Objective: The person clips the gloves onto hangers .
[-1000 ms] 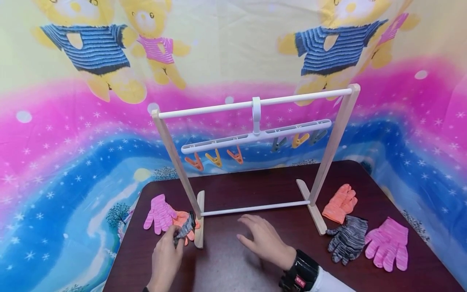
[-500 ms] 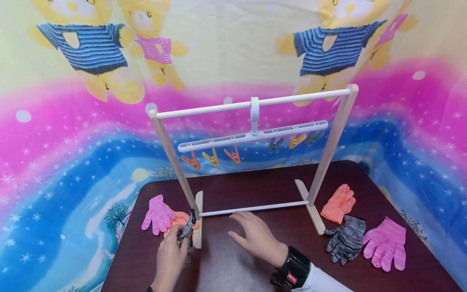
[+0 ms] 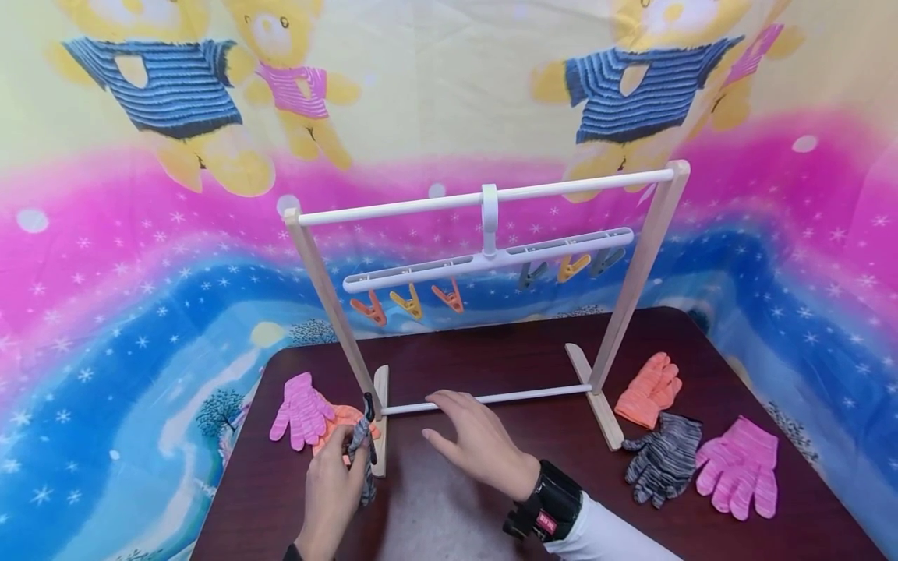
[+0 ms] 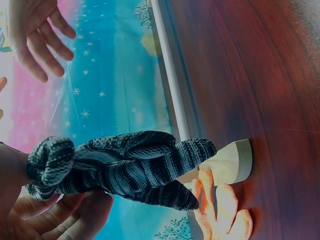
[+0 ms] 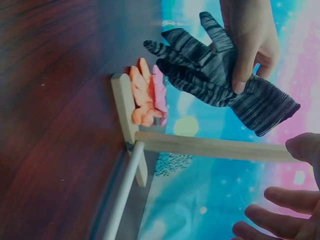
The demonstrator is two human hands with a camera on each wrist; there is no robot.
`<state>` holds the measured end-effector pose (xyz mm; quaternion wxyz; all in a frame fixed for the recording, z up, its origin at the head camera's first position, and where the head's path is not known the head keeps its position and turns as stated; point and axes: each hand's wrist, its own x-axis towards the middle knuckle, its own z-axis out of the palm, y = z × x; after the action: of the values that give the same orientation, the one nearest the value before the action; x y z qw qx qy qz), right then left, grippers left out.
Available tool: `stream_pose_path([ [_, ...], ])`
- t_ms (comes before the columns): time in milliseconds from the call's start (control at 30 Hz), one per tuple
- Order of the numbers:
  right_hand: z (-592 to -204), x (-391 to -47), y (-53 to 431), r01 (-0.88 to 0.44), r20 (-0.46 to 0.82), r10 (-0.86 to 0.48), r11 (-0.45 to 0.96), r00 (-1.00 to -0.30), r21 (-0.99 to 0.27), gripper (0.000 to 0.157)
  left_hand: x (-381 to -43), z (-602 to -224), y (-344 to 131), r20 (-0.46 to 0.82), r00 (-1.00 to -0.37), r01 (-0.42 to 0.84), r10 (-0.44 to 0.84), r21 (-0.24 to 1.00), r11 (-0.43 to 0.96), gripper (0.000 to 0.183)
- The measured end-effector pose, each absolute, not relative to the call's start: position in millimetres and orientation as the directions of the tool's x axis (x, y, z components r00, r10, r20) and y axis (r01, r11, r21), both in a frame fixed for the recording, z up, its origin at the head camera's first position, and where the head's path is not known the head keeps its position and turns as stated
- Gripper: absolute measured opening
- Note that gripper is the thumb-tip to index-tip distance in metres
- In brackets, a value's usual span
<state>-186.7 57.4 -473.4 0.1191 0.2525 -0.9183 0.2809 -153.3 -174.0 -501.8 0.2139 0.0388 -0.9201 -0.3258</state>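
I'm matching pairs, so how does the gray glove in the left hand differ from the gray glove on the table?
The held gray glove is pinched in the left hand; the tabletop gray glove is untouched. The held one is raised above the table; the tabletop one lies spread beside a pink glove. Both share black and gray streaked knit.

On the worktop stands a rack; a hanger sits on its top rail, with six pegs beneath. Two gloves lie by the rack's left foot, three gloves right of the rack. Another glove is in the left hand; the right hand is to its right, near the bottom rail.
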Motion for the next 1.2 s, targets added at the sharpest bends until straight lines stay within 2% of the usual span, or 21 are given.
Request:
stream_pose_path([
  [333, -463.4, -188.8, 50.1, -0.506, 0.332, -0.384, 0.697, -0.861, -0.508, 0.051, -152.7, -496.8, -173.1, 0.357, -0.91, 0.063, -0.211, 0.622, 0.78, 0.014],
  [633, -461.3, -190.9, 48.4, -0.511, 0.335, -0.387, 0.695, -0.859, -0.506, 0.052, -151.8, -497.6, -173.0, 0.428, -0.88, 0.108, -0.206, 0.603, 0.79, 0.014],
  [933, -462.2, -190.5, 47.2, -0.497, 0.31, -0.388, 0.696, -0.868, -0.518, 0.052, -151.1, -495.4, -175.6, 0.35, -0.911, 0.048, -0.218, 0.616, 0.787, 0.015],
  [1200, -463.3, -191.2, 46.6, -0.481, 0.311, -0.368, 0.688, -0.876, -0.544, 0.051, -153.4, -495.8, -174.6, 0.374, -0.905, 0.073, -0.202, 0.605, 0.793, 0.015],
])
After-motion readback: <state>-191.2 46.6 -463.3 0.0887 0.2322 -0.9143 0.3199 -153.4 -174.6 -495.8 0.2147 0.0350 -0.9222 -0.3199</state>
